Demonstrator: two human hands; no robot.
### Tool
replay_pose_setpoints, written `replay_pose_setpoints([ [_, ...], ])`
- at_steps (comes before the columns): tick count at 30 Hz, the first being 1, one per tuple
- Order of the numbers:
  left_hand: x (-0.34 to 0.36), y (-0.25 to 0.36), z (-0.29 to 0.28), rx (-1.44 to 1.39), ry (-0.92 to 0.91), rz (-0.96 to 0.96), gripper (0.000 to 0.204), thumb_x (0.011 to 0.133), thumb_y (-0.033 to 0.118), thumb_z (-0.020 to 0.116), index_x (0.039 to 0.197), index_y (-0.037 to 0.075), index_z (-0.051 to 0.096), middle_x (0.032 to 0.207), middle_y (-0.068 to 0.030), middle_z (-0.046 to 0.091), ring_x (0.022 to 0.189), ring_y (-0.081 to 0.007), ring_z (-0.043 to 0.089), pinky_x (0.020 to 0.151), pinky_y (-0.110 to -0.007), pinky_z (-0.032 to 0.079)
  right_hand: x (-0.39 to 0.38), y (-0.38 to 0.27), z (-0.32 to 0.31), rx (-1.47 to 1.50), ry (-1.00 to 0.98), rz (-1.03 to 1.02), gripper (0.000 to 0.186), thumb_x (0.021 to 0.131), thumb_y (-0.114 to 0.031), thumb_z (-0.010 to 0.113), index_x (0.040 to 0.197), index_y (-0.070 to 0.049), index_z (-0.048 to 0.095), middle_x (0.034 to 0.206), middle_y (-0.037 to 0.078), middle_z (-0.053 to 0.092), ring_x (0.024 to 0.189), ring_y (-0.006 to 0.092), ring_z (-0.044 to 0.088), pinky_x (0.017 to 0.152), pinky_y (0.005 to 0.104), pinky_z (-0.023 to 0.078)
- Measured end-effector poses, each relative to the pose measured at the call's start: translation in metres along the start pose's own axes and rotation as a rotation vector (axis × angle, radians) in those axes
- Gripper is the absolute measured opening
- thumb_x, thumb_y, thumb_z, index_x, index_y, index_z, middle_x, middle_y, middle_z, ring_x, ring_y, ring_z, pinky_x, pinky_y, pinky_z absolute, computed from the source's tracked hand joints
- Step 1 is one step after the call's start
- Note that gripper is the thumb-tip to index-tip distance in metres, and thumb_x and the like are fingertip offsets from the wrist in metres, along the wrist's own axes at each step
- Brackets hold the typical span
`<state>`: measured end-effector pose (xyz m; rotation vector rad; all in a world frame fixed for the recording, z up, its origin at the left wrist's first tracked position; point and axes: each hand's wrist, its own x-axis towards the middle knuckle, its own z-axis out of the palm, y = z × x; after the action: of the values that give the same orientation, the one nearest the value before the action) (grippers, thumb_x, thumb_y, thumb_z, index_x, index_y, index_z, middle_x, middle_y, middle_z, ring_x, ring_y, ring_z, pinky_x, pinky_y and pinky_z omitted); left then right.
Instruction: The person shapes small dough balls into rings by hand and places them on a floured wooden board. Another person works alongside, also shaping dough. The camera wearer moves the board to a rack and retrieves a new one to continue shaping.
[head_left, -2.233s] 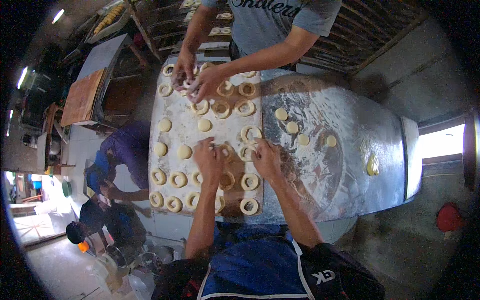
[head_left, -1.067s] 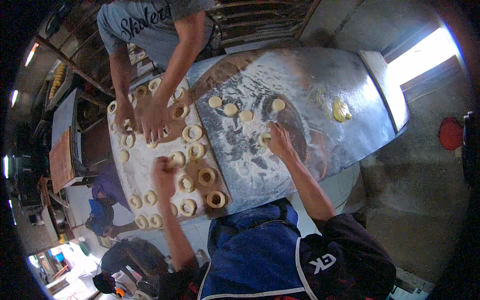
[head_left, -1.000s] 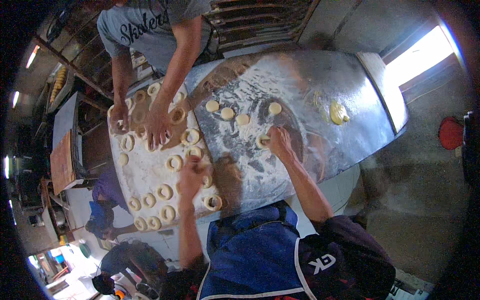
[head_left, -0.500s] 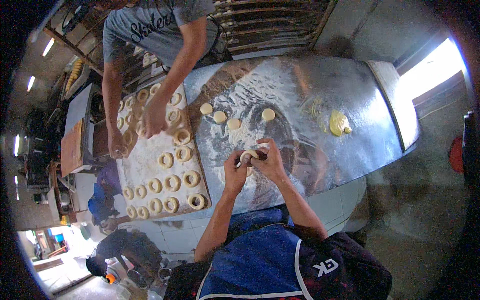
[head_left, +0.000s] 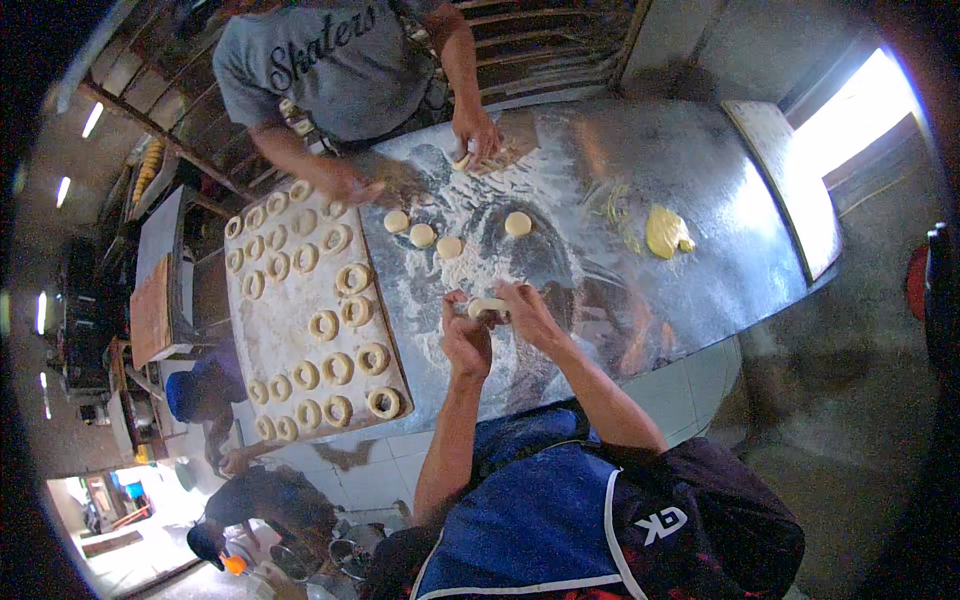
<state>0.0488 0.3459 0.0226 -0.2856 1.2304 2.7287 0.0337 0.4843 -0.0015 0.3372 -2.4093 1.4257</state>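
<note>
Between my two hands, above the floured metal table (head_left: 700, 300), is a pale dough ring (head_left: 487, 307). My left hand (head_left: 466, 340) grips its left side with bent fingers. On the other side my right hand (head_left: 528, 312) has its fingers closed round the ring. Just beyond my hands, three round dough pieces (head_left: 422, 235) sit in a row on the flour, with another dough piece (head_left: 518, 223) to their right. A board (head_left: 285, 350) at the left carries several shaped dough rings (head_left: 338, 368).
Across the table a co-worker in a grey shirt (head_left: 330, 75) reaches over it, one hand (head_left: 476, 135) at a piece of dough on the flour. A yellow lump (head_left: 667, 232) lies to the right. Other people (head_left: 270, 510) are at the lower left.
The co-worker's hands have left the board's middle; one is now at the dough on the table, the other beside the board's far corner. My hands have turned the dough ring slightly.
</note>
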Motion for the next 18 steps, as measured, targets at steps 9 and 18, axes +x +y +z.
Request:
replay_pose_setpoints([
  [9,0.016,-0.005,-0.029,-0.243,-0.009,0.172,0.021,0.095,0.023,0.050,0.093,0.002,0.049,0.081,-0.0121,0.057,0.065,-0.0307,0.056,0.056,-0.042,0.044,0.013,-0.059,0.025,0.190,-0.165,0.515,0.045,0.099,-0.037,0.049,0.084,0.002,0.066,0.066,0.013,0.061,0.058,0.0251,0.056,0.056,0.0434,0.047],
  [18,0.028,0.042,-0.113,-0.676,0.101,0.086,0.021,0.096,0.023,0.046,0.083,0.007,0.048,0.080,-0.0110,0.059,0.067,-0.0326,0.058,0.055,-0.048,0.043,0.037,-0.115,0.103,0.190,-0.147,0.498,0.055,0.096,-0.048,0.050,0.084,0.005,0.061,0.060,0.019,0.057,0.058,0.0276,0.054,0.061,0.0412,0.045],
])
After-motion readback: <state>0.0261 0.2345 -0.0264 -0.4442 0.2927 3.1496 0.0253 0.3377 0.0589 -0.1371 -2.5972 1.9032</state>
